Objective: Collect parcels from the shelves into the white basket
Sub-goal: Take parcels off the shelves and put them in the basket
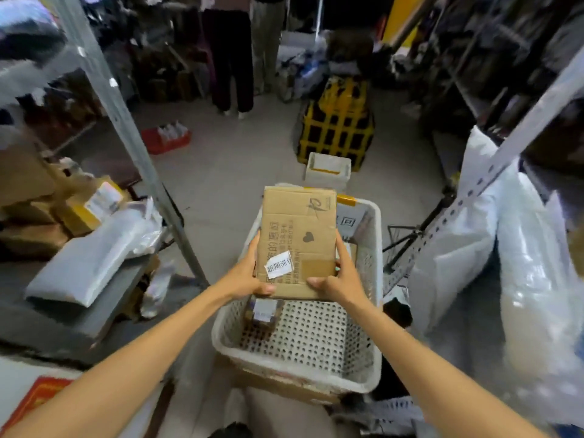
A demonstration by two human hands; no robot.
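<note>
Left grip [248, 278] and right grip [341, 284] both pinch the cardboard parcel [297, 229] over the white basket [300, 363], one small box [264, 312] inside, grey mailers [91, 257] waiting on the shelf [79, 324].

The cardboard box [298, 235] hides the white basket's [376, 248] far half (shelves [104, 314] blurred).
</note>
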